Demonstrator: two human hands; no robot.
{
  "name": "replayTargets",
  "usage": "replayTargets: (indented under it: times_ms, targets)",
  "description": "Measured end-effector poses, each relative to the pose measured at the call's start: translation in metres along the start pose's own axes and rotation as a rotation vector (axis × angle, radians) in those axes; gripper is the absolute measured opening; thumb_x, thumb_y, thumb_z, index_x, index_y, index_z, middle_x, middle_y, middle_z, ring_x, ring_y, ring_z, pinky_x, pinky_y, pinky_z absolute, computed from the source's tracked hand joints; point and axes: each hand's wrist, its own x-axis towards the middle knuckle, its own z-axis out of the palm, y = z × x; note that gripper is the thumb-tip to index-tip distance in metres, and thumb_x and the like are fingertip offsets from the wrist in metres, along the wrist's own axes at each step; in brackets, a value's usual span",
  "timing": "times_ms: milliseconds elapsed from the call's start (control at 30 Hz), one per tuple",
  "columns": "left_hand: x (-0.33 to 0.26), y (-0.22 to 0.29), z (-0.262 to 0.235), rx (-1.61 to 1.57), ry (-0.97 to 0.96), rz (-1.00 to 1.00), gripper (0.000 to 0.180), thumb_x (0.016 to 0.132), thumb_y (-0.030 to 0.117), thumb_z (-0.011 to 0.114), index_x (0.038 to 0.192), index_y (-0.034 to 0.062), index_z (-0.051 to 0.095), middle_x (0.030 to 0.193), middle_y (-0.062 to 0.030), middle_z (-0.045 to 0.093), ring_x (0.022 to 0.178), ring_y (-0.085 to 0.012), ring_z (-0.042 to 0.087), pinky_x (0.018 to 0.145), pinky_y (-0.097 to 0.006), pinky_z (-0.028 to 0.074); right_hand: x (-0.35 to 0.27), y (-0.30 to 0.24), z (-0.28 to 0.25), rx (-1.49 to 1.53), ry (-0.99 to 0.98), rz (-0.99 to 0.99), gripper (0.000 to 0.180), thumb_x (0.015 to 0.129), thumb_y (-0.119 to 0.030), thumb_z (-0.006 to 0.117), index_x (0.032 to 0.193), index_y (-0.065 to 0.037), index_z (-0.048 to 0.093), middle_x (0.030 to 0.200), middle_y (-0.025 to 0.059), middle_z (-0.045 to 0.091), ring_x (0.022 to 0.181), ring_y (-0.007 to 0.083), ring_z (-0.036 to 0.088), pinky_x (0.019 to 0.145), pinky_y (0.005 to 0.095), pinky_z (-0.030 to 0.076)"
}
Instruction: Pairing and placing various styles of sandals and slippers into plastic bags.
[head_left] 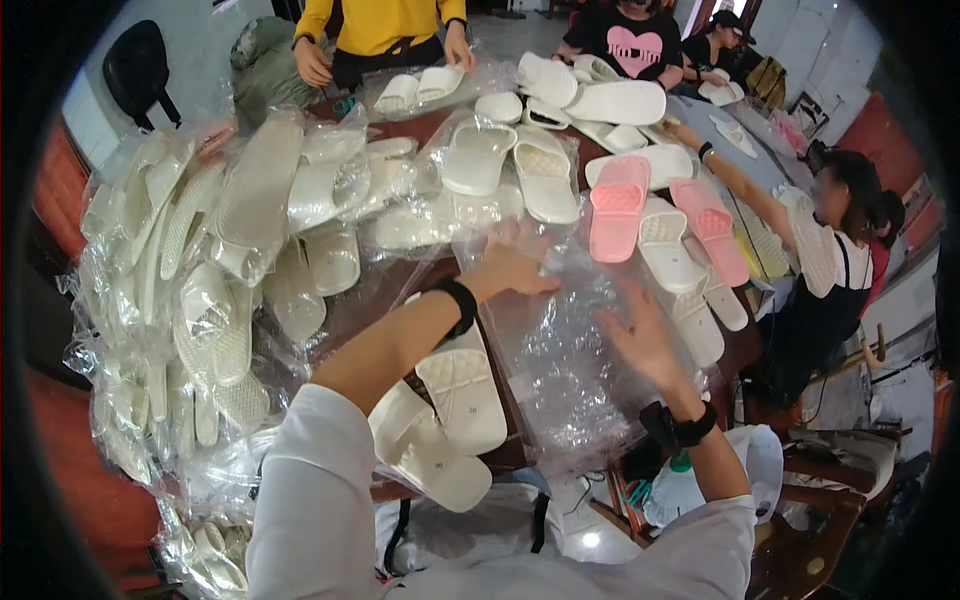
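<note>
A stack of clear plastic bags (570,385) lies in front of me at the table's edge. Over its far end is my left hand (512,262), slightly blurred, with the thumb held apart from the fingers. Above the right side of the bags, my right hand (640,335) has its fingers spread and holds nothing. Left of the bags, a pair of cream slippers (465,390) sits partly under my left forearm. Just beyond my right hand lie a pink slipper (619,205), a second pink slipper (712,225) and several cream slippers (672,250).
Bagged cream slippers (215,330) are heaped along the left side, and more bagged pairs (470,165) lie ahead. Loose white slippers (590,100) are piled at the far side. A person in yellow (390,25) stands opposite; another person's arm (740,180) reaches in from the right.
</note>
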Motion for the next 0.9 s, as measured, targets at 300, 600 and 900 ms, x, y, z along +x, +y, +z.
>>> replayTargets:
  times_ms: [300,600,900]
  targets:
    - [-0.006,0.000,-0.013,0.008,-0.009,0.035,0.093,0.073,0.072,0.060,0.144,0.0142,0.041,0.147,-0.0264,0.035,0.137,-0.0462,0.030,0.110,-0.059,0.022,-0.036,-0.018,0.013,-0.453,-0.236,-0.032,0.081,0.088,-0.053,0.056,0.149,-0.009,0.027,0.156,0.0246,0.015,0.143,0.0483,0.005,0.110,0.0657,0.005]
    - [-0.134,0.032,-0.129,-0.157,-0.145,0.221,0.066,0.087,0.056,0.056,0.120,-0.0003,0.061,0.115,-0.0218,0.064,0.109,-0.0365,0.060,0.093,-0.041,0.046,-0.029,-0.004,0.026,-0.454,-0.315,0.027,0.085,0.087,-0.066,0.049,0.152,-0.018,0.022,0.156,0.0240,0.013,0.144,0.0475,0.005,0.111,0.0652,0.006]
    - [-0.338,0.047,-0.138,-0.207,0.218,0.159,0.049,0.087,0.034,0.066,0.123,0.0018,0.056,0.116,-0.0162,0.062,0.102,-0.0363,0.060,0.081,-0.042,0.049,-0.045,-0.011,0.009,-0.437,-0.102,-0.132,0.069,0.091,-0.046,0.058,0.145,-0.009,0.036,0.149,0.0248,0.029,0.139,0.0463,0.021,0.111,0.0592,0.016]
